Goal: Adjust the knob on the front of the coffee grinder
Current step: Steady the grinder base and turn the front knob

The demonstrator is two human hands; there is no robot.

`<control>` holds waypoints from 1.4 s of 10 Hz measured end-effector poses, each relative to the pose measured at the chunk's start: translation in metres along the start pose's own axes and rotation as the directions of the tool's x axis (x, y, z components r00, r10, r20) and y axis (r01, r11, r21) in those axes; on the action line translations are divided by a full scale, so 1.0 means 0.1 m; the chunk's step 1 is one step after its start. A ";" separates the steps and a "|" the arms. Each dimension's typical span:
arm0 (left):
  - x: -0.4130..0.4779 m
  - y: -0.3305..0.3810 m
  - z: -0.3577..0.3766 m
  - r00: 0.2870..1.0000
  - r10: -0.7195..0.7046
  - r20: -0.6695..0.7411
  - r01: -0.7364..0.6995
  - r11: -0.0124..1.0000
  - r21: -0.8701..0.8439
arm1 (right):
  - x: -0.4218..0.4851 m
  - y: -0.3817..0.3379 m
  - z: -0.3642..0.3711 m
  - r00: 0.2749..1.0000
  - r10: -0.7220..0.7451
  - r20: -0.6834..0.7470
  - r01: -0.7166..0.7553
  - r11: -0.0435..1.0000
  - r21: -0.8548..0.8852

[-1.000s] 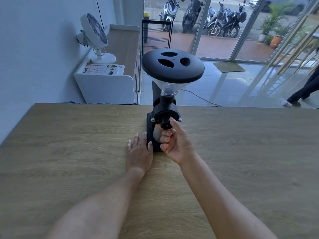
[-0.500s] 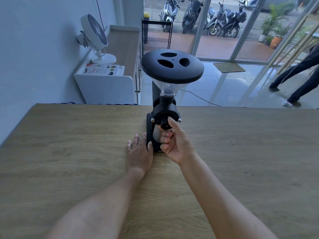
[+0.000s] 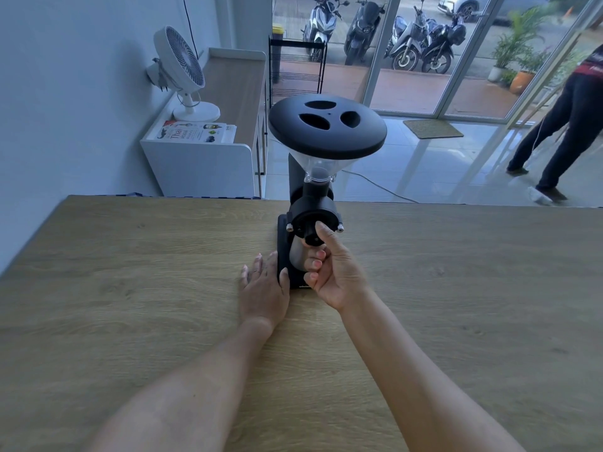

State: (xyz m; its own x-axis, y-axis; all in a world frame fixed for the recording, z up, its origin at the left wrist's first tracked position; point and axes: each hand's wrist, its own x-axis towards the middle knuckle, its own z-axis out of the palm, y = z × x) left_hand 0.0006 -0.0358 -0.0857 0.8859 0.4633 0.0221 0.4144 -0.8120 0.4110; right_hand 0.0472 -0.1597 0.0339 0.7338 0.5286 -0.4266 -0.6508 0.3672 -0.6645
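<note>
A black coffee grinder point(image 3: 327, 132) with a wide black lid and a clear hopper stands at the far middle of the wooden table point(image 3: 130, 288). Its small black knob point(image 3: 310, 237) sits on the round front dial. My right hand point(image 3: 332, 272) pinches that knob between thumb and fingers, with the other fingers curled below it in front of a metal cup. My left hand point(image 3: 263, 288) lies flat on the table, its thumb pressed against the left side of the grinder's base.
A white cabinet point(image 3: 208, 164) with a fan point(image 3: 179, 70) and a booklet stands behind the table at the left. A person point(image 3: 567, 125) walks on the tiled floor at the far right. A cable runs across the floor behind the grinder.
My hands keep their places; the right thumb has shifted slightly on the knob. The person at the far right has stepped further into the room.
</note>
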 end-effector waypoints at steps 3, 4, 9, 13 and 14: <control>0.01 -0.01 0.02 1.000 -0.004 0.003 0.004 1.000 0.001 | -0.01 -0.01 -0.01 1.000 0.011 0.012 -0.010 0.999 -0.035; 0.01 -0.01 0.04 1.000 -0.001 0.000 0.001 1.000 -0.004 | -0.03 -0.01 -0.03 1.000 0.012 0.022 -0.011 0.998 -0.067; 0.00 0.01 -0.02 1.000 -0.010 0.006 0.010 1.000 0.000 | -0.02 0.01 -0.05 0.994 0.043 0.096 -0.047 0.998 0.037; -0.03 0.04 -0.07 1.000 -0.008 0.022 0.008 1.000 0.003 | 0.02 0.03 -0.06 0.998 0.034 0.054 -0.039 0.996 0.076; -0.04 0.04 -0.09 1.000 -0.008 0.021 0.007 1.000 0.006 | 0.02 0.03 -0.06 0.998 0.035 0.049 -0.039 0.996 0.081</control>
State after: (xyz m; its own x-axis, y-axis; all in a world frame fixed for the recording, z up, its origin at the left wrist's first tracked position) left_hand -0.0028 -0.0380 -0.0763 0.8870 0.4618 -0.0005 0.4222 -0.8107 0.4056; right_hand 0.0480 -0.1619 0.0272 0.6998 0.5785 -0.4191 -0.6928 0.4066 -0.5955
